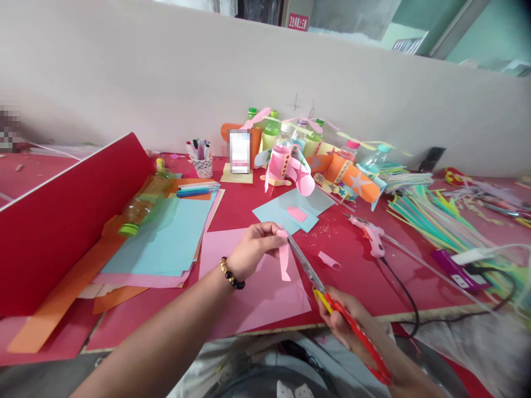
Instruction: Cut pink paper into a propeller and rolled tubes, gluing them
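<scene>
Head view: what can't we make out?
All in the head view:
- Phone screen: pixelated, unreadable.
- Pink sheet: partly hidden by the left hand and left forearm.
- Scissors' tips: too small beside the pink strip to tell whether they are cutting.
- Red panel: cut off by the left edge.

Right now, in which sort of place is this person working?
Probably a craft workspace: there are scissors in the right hand, and a glue gun and paper-decorated bottles on the red table.
</scene>
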A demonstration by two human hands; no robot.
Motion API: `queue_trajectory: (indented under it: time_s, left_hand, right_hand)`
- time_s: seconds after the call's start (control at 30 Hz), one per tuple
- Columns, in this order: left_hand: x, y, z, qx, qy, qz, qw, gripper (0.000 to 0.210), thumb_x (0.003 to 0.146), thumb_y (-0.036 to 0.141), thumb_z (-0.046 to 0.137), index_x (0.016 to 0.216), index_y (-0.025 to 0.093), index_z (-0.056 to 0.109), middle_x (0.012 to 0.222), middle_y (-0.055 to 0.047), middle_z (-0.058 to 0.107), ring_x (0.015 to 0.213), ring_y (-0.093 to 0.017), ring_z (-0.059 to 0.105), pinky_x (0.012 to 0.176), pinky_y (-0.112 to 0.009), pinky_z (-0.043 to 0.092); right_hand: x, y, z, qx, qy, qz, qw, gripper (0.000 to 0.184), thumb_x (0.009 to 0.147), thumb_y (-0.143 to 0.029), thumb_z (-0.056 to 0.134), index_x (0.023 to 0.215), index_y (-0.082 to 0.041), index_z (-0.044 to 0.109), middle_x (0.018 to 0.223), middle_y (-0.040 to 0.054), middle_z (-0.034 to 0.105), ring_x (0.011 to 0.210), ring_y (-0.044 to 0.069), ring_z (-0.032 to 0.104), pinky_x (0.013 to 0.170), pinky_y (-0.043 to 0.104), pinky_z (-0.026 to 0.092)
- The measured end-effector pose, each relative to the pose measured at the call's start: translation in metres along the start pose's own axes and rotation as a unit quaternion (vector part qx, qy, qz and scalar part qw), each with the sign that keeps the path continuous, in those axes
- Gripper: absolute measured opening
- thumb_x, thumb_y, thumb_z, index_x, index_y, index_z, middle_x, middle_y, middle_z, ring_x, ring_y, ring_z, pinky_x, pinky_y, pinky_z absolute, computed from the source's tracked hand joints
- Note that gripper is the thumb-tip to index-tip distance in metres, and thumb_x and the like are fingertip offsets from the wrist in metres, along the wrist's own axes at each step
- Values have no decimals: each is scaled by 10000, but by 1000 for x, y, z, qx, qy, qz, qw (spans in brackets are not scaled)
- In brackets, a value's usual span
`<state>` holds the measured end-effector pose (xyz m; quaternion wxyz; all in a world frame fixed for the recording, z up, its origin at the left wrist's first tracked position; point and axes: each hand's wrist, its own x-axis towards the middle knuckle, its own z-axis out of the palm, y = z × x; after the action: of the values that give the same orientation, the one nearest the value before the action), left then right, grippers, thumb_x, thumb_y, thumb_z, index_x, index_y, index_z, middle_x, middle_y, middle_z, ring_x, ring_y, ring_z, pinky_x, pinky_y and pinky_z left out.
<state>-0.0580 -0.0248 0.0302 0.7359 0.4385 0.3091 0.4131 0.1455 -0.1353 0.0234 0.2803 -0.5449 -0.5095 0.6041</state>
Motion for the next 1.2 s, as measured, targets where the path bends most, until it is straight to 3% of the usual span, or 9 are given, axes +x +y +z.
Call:
queue_trajectory:
  time_s: [0.37, 0.7, 1.0, 1.2]
  left_hand:
    - [1, 0, -6, 32, -29, 2, 999, 171, 712, 235, 649, 649, 138, 523, 577, 15, 561, 509, -96, 565, 543, -227, 430]
    - [4, -2, -11, 92, -40, 0, 995, 150, 663, 211, 678, 668, 133, 550, 587, 23, 543, 501, -62, 488, 529, -201, 388]
    - [3, 4, -13, 154, -82, -25, 984, 154, 662, 212, 656, 609, 137, 532, 525, 23, 525, 473, -70, 474, 496, -204, 334]
    - [4, 2, -15, 155, -101, -36, 982, 204, 649, 230, 663, 576, 141, 495, 518, 22, 515, 466, -70, 464, 480, -199, 330]
  right_hand:
    - [5, 22, -3, -4, 25, -16, 1000, 666, 511, -842, 489, 621, -199, 352, 599, -50, 251, 526, 83, 202, 453, 240, 166]
    - [-11, -1, -13, 7, -58, 12, 998, 573, 646, -741, 515, 684, -188, 367, 622, -61, 248, 533, 69, 184, 461, 216, 170]
    - [-6, 24, -20, -32, -16, 10, 999, 651, 519, -823, 513, 636, -199, 368, 552, -56, 282, 505, 78, 231, 433, 223, 179]
    - [-8, 22, -23, -23, 0, 43, 999, 562, 570, -670, 637, 586, -195, 338, 559, -62, 261, 507, 67, 194, 436, 209, 201]
